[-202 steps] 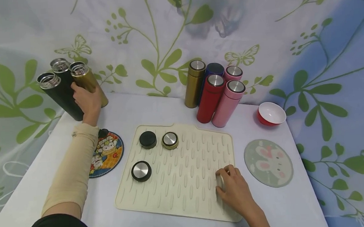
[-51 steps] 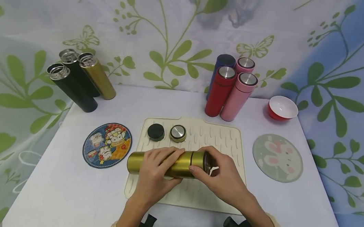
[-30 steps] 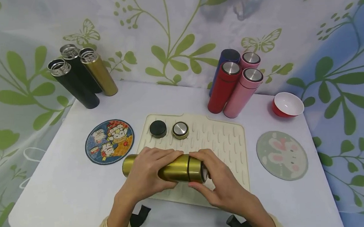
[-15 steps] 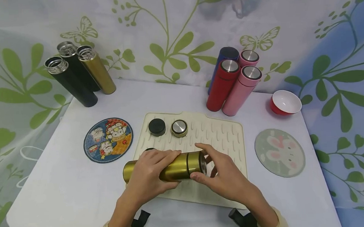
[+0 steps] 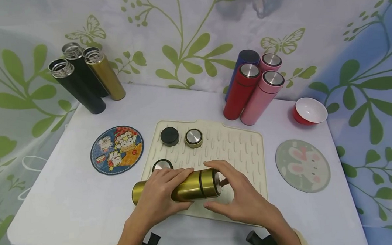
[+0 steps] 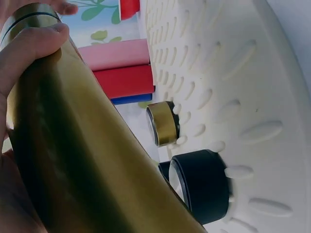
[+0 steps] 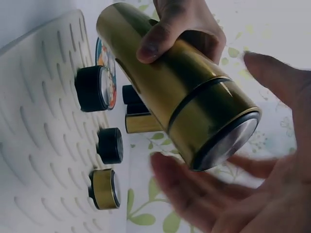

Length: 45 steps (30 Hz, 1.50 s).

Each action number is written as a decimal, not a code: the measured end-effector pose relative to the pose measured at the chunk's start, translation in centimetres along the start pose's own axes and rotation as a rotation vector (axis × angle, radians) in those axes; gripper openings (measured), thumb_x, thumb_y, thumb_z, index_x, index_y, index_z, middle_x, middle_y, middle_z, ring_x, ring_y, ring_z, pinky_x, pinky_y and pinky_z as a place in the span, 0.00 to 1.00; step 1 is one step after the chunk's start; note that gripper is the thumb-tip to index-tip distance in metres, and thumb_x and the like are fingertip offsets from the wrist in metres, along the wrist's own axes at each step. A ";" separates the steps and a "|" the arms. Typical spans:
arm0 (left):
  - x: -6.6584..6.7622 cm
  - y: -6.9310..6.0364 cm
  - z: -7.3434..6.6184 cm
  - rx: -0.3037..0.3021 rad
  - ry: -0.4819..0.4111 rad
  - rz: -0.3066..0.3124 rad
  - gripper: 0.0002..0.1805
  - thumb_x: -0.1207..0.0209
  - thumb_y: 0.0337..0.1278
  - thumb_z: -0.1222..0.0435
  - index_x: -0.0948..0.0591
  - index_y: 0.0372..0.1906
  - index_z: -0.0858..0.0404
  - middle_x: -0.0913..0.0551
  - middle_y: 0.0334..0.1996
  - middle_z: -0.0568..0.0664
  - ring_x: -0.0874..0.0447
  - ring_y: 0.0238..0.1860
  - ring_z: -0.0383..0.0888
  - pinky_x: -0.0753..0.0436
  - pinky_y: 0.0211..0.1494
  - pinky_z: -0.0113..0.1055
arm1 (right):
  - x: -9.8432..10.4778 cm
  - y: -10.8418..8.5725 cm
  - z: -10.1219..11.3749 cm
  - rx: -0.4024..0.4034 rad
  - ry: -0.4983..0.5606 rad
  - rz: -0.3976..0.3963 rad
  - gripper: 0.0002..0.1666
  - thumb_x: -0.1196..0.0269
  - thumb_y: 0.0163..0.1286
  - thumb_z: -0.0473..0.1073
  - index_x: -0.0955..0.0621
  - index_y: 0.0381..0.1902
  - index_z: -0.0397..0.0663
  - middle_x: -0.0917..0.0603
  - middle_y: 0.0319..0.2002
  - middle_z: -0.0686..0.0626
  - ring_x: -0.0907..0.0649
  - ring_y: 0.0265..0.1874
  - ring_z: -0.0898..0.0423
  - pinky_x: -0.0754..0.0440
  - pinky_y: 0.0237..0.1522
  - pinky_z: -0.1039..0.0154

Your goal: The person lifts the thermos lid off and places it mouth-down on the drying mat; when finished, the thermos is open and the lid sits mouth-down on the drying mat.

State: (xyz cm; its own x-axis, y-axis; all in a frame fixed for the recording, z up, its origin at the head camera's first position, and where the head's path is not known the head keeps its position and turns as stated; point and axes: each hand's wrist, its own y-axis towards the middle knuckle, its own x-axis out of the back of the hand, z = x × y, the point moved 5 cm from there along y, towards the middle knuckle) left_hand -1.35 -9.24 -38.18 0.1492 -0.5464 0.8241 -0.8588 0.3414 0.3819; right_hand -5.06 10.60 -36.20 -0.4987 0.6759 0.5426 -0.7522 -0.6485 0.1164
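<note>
A gold thermos flask (image 5: 186,186) lies on its side just over the cream mat, its capped end toward the right. My left hand (image 5: 160,191) grips its body with the thumb on the near side. The thermos lid (image 7: 216,126), gold with a steel top, is seated on the flask. My right hand (image 5: 241,194) is spread around that lid; in the right wrist view the fingers (image 7: 180,189) and thumb stand apart from it. On the cream mat (image 5: 232,154) sit a black lid (image 5: 169,136), a gold lid (image 5: 194,137) and a black lid with steel top (image 5: 162,164), partly hidden by the left hand.
Two black flasks (image 5: 77,88) and a gold one (image 5: 104,73) stand uncapped at the back left. Capped red (image 5: 241,92), blue and pink flasks stand at the back right. A red bowl (image 5: 310,111) and two round mats (image 5: 117,150) flank the cream mat.
The gold flask came from the back right group into the left hand, above the mat. The right hand has been at its lid and now has the fingers spread off it.
</note>
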 end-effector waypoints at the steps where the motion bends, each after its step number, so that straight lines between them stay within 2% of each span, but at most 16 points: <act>1: -0.1 0.0 -0.1 -0.001 0.002 0.001 0.47 0.18 0.26 0.50 0.19 0.63 0.52 0.14 0.50 0.44 0.19 0.48 0.44 0.22 0.50 0.45 | 0.0 0.0 -0.2 -0.050 -0.008 -0.006 0.46 0.25 0.58 0.54 0.33 0.71 0.61 0.25 0.61 0.57 0.21 0.50 0.59 0.17 0.37 0.61; 5: -0.4 0.0 -0.5 -0.010 0.010 0.016 0.47 0.17 0.25 0.50 0.20 0.63 0.51 0.15 0.50 0.42 0.19 0.48 0.43 0.23 0.48 0.44 | -0.5 0.1 -1.1 -0.255 0.012 0.029 0.36 0.35 0.67 0.63 0.29 0.67 0.57 0.18 0.45 0.56 0.17 0.33 0.61 0.18 0.26 0.63; 7: -0.6 0.1 -0.7 -0.014 0.007 0.023 0.47 0.17 0.24 0.51 0.20 0.63 0.51 0.15 0.50 0.42 0.20 0.47 0.42 0.23 0.47 0.44 | -0.7 0.1 -1.3 -0.301 0.035 0.059 0.29 0.40 0.71 0.64 0.26 0.62 0.56 0.18 0.36 0.56 0.18 0.26 0.59 0.19 0.21 0.62; 8: -0.6 0.1 -0.7 -0.013 0.006 0.026 0.47 0.17 0.24 0.51 0.19 0.63 0.51 0.15 0.50 0.42 0.20 0.47 0.42 0.23 0.47 0.44 | -0.7 0.1 -1.3 -0.295 0.041 0.065 0.26 0.41 0.72 0.63 0.25 0.59 0.57 0.18 0.35 0.56 0.18 0.25 0.59 0.19 0.21 0.62; 10: -0.7 0.1 -0.8 -0.009 0.002 0.026 0.47 0.17 0.24 0.50 0.19 0.63 0.51 0.15 0.51 0.41 0.20 0.47 0.42 0.23 0.47 0.43 | -0.5 0.1 -1.0 -0.252 0.044 0.064 0.23 0.38 0.71 0.62 0.24 0.57 0.60 0.19 0.37 0.58 0.19 0.27 0.60 0.18 0.22 0.62; 12: -0.7 0.1 -0.8 -0.004 0.000 0.025 0.47 0.17 0.24 0.50 0.20 0.63 0.51 0.15 0.51 0.41 0.20 0.47 0.41 0.23 0.47 0.42 | -0.1 0.0 -0.4 -0.151 0.009 0.048 0.22 0.32 0.67 0.57 0.24 0.56 0.64 0.20 0.42 0.61 0.20 0.33 0.60 0.18 0.28 0.63; 16: -0.5 0.2 -0.9 -0.001 -0.029 0.014 0.47 0.18 0.27 0.49 0.21 0.65 0.50 0.15 0.51 0.41 0.20 0.48 0.40 0.23 0.49 0.41 | 0.7 -0.2 0.9 0.073 -0.023 0.009 0.34 0.24 0.56 0.38 0.24 0.58 0.63 0.24 0.55 0.59 0.23 0.50 0.59 0.21 0.49 0.61; 18: -0.4 0.3 -0.9 -0.003 -0.048 0.005 0.47 0.19 0.28 0.49 0.21 0.65 0.50 0.15 0.51 0.41 0.20 0.48 0.40 0.23 0.51 0.42 | 0.9 -0.2 1.4 0.141 -0.014 -0.011 0.37 0.25 0.51 0.31 0.23 0.57 0.60 0.26 0.58 0.56 0.26 0.57 0.56 0.24 0.56 0.59; 20: -0.3 0.5 -1.0 -0.007 -0.068 -0.006 0.47 0.19 0.29 0.50 0.21 0.65 0.51 0.15 0.51 0.41 0.20 0.48 0.39 0.22 0.52 0.43 | 0.9 -0.3 1.7 0.184 -0.024 -0.041 0.37 0.25 0.48 0.27 0.21 0.54 0.60 0.26 0.59 0.53 0.28 0.60 0.55 0.27 0.61 0.59; 25: 0.0 0.8 -1.1 -0.004 -0.108 -0.016 0.45 0.20 0.31 0.50 0.21 0.64 0.51 0.15 0.51 0.40 0.20 0.47 0.38 0.21 0.49 0.41 | 1.2 -0.3 2.5 0.252 -0.050 -0.096 0.39 0.26 0.43 0.21 0.20 0.49 0.60 0.26 0.60 0.53 0.29 0.61 0.54 0.28 0.61 0.61; 30: 0.5 1.7 -1.2 0.013 -0.172 -0.006 0.43 0.21 0.35 0.50 0.21 0.65 0.50 0.15 0.51 0.38 0.21 0.47 0.36 0.22 0.48 0.38 | 2.2 -0.3 3.7 0.302 -0.076 -0.122 0.41 0.26 0.42 0.18 0.18 0.50 0.59 0.25 0.61 0.51 0.29 0.61 0.51 0.30 0.63 0.62; 32: 0.7 1.9 -1.2 0.021 -0.188 -0.002 0.43 0.21 0.35 0.49 0.21 0.65 0.49 0.15 0.51 0.38 0.21 0.47 0.36 0.22 0.47 0.38 | 2.5 -0.3 4.0 0.306 -0.094 -0.116 0.42 0.25 0.43 0.20 0.19 0.54 0.58 0.27 0.63 0.50 0.29 0.63 0.51 0.29 0.63 0.62; 35: 0.9 1.8 -1.1 0.031 -0.188 -0.009 0.44 0.20 0.33 0.50 0.21 0.65 0.50 0.15 0.50 0.38 0.21 0.46 0.36 0.22 0.45 0.38 | 2.8 -0.3 4.0 0.264 -0.104 -0.099 0.46 0.22 0.47 0.30 0.24 0.65 0.55 0.30 0.68 0.50 0.29 0.65 0.51 0.25 0.61 0.59; 38: 0.7 1.5 -1.2 0.031 -0.170 -0.012 0.45 0.19 0.30 0.50 0.21 0.64 0.49 0.14 0.49 0.38 0.21 0.46 0.36 0.22 0.45 0.38 | 2.8 -0.3 2.9 0.101 -0.084 -0.073 0.51 0.23 0.55 0.47 0.34 0.75 0.59 0.29 0.67 0.53 0.24 0.58 0.55 0.16 0.46 0.60; 42: 0.0 1.3 -1.4 0.014 -0.137 0.015 0.45 0.19 0.32 0.50 0.21 0.65 0.50 0.15 0.52 0.39 0.21 0.49 0.38 0.22 0.49 0.41 | 2.2 -0.1 1.4 -0.118 -0.133 -0.024 0.36 0.36 0.68 0.63 0.30 0.70 0.61 0.19 0.48 0.60 0.20 0.39 0.62 0.18 0.33 0.63; 45: -0.2 1.2 -1.4 0.014 -0.118 0.030 0.45 0.18 0.31 0.50 0.21 0.65 0.50 0.16 0.53 0.39 0.21 0.50 0.38 0.23 0.50 0.41 | 1.7 0.0 0.9 -0.155 -0.172 0.002 0.29 0.41 0.70 0.67 0.23 0.62 0.61 0.20 0.42 0.65 0.21 0.35 0.63 0.19 0.34 0.63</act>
State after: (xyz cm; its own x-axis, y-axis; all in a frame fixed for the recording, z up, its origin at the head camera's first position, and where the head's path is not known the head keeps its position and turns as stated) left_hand -1.74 -7.61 -37.29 0.0658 -0.6225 0.7799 -0.8689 0.3485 0.3515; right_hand -5.52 11.39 -34.50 -0.4291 0.5964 0.6784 -0.8153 -0.5791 -0.0066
